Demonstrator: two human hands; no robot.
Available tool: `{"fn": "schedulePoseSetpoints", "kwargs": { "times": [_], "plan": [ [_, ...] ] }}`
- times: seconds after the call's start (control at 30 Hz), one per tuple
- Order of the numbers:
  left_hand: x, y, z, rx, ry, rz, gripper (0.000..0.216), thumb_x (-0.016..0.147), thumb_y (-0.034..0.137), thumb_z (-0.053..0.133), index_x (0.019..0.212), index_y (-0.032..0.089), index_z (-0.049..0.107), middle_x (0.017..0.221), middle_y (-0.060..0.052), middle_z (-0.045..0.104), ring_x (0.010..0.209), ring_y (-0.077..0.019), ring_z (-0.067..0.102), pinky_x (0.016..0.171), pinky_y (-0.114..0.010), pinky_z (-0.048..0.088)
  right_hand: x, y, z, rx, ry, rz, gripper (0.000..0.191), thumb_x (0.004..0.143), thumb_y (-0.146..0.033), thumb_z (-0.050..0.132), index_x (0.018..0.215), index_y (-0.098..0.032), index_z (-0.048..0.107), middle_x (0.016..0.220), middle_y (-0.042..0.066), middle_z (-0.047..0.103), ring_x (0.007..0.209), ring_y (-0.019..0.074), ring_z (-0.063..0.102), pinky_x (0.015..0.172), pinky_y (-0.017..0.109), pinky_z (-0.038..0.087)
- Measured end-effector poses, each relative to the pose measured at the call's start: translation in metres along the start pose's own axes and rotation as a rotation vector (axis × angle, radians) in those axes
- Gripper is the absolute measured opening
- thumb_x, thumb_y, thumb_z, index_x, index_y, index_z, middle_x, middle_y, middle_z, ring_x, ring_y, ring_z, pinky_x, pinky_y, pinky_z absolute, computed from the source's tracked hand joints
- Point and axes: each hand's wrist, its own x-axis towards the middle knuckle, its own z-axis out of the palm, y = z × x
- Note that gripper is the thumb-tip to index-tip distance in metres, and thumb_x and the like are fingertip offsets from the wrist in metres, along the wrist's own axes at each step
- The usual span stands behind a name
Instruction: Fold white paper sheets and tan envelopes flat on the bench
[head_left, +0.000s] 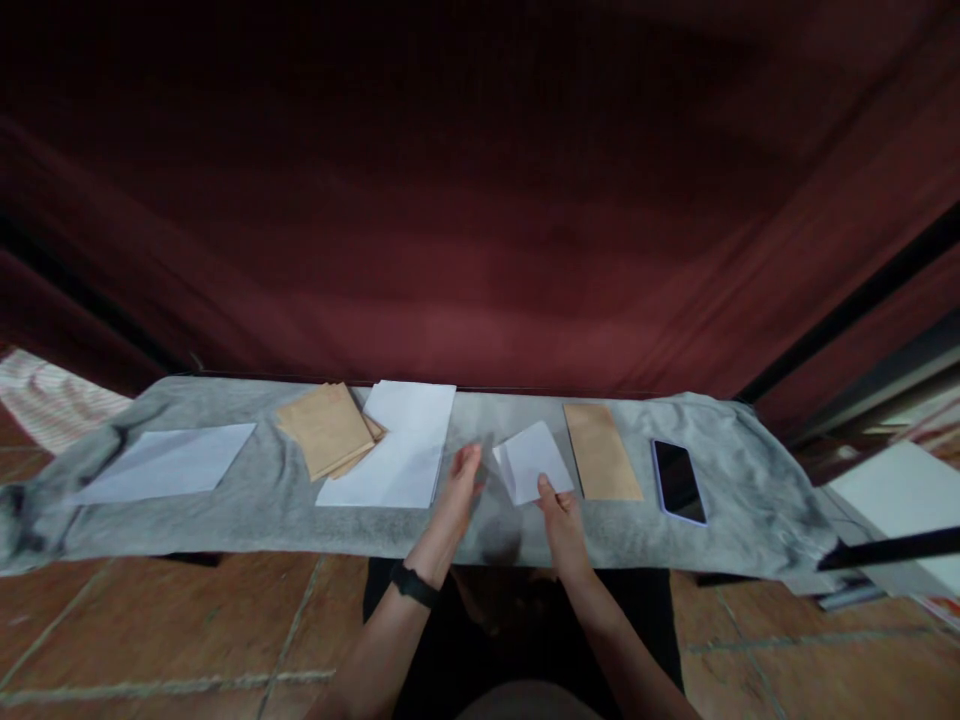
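Note:
My right hand (564, 520) pinches the near edge of a folded white sheet of paper (534, 458), thumb on top. To its left, my left hand (459, 490) is held on edge, apart from the folded paper, fingers extended and nothing visible in them. A dark band circles my left wrist. Just right of the folded paper lies a brown envelope (604, 452). Left of my left hand lies a stack of white paper (409, 455), and a pile of brown envelopes (328, 430) overlaps its left side.
A grey cloth (480, 540) covers the long narrow table. A single white sheet (172, 462) lies at the far left, and a phone (679, 482) with a dark screen is at the right. Dark red fabric (480, 330) rises along the back edge. A white panel (900, 500) stands at the right end.

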Motion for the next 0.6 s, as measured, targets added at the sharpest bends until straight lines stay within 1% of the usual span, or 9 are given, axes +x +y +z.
{"fn": "schedulePoseSetpoints", "kwargs": {
  "times": [0.03,0.1,0.13,0.2,0.3,0.4,0.43,0.5,0.6],
  "plan": [
    [-0.002,-0.005,-0.002,0.018,0.002,-0.022,0.055,0.077,0.051,0.076,0.12,0.021,0.061,0.117,-0.012,0.067,0.109,-0.0244,0.063,0.078,-0.03,0.05,0.002,0.0,0.002,0.142,0.011,0.072,0.051,0.09,-0.06,0.056,0.103,-0.014,0.074,0.09,0.008,0.077,0.086,0.0256,0.072,0.078,0.036,0.058],
    [-0.006,-0.018,-0.004,0.039,-0.059,-0.061,0.062,0.07,0.041,0.083,0.123,0.019,0.06,0.103,-0.011,0.07,0.098,-0.025,0.067,0.075,-0.032,0.051,0.003,0.004,0.005,0.346,0.002,0.163,0.051,0.083,-0.061,0.065,0.105,-0.016,0.072,0.095,0.009,0.077,0.087,0.0246,0.072,0.078,0.036,0.057],
    [-0.006,-0.025,-0.004,0.056,-0.1,-0.069,0.065,0.069,0.036,0.083,0.127,0.019,0.059,0.095,-0.008,0.071,0.09,-0.0237,0.068,0.072,-0.032,0.052,0.003,0.008,0.005,0.392,-0.001,0.192,0.051,0.08,-0.06,0.069,0.107,-0.016,0.071,0.098,0.009,0.077,0.087,0.0243,0.071,0.078,0.036,0.057],
    [-0.003,-0.037,-0.005,0.143,-0.122,-0.022,0.068,0.07,0.026,0.079,0.133,0.019,0.055,0.082,-0.002,0.069,0.075,-0.0193,0.067,0.067,-0.029,0.051,0.004,0.02,0.003,0.379,0.029,0.224,0.051,0.075,-0.059,0.074,0.104,-0.017,0.071,0.098,0.01,0.076,0.085,0.0238,0.071,0.076,0.036,0.058],
    [0.009,-0.045,-0.011,0.372,-0.064,0.114,0.068,0.073,0.015,0.068,0.139,0.019,0.052,0.069,0.005,0.062,0.062,-0.0141,0.062,0.061,-0.025,0.049,0.009,0.04,-0.007,0.244,0.115,0.175,0.049,0.072,-0.056,0.074,0.103,-0.018,0.07,0.092,0.007,0.073,0.081,0.0221,0.068,0.072,0.034,0.058],
    [0.023,-0.045,-0.018,0.493,-0.045,0.167,0.068,0.073,0.007,0.063,0.139,0.02,0.053,0.069,0.005,0.062,0.062,-0.0133,0.06,0.064,-0.026,0.05,0.016,0.056,-0.022,0.067,0.142,0.083,0.06,0.078,-0.051,0.066,0.128,-0.019,0.06,0.079,0.001,0.066,0.066,0.0182,0.064,0.065,0.033,0.056],
    [0.026,-0.044,-0.021,0.499,-0.042,0.169,0.068,0.073,0.005,0.061,0.139,0.02,0.053,0.072,0.004,0.063,0.065,-0.0136,0.061,0.067,-0.026,0.051,0.018,0.06,-0.026,-0.019,0.135,0.051,0.064,0.08,-0.048,0.062,0.136,-0.018,0.055,0.077,0.0,0.065,0.063,0.0174,0.062,0.063,0.032,0.055],
    [0.03,-0.044,-0.023,0.557,-0.029,0.196,0.068,0.073,0.002,0.058,0.139,0.019,0.054,0.081,0.001,0.067,0.072,-0.015,0.063,0.075,-0.029,0.053,0.019,0.063,-0.031,-0.23,0.105,-0.03,0.064,0.085,-0.042,0.055,0.143,-0.016,0.048,0.08,0.002,0.065,0.063,0.0176,0.062,0.063,0.032,0.054],
    [0.029,-0.047,-0.022,0.787,0.006,0.306,0.064,0.076,0.0,0.055,0.138,0.018,0.055,0.104,-0.006,0.07,0.089,-0.0183,0.067,0.088,-0.032,0.053,0.016,0.065,-0.033,-0.543,0.08,-0.175,0.054,0.089,-0.034,0.048,0.141,-0.018,0.049,0.094,0.007,0.067,0.074,0.02,0.065,0.071,0.035,0.055]
  ]
}}
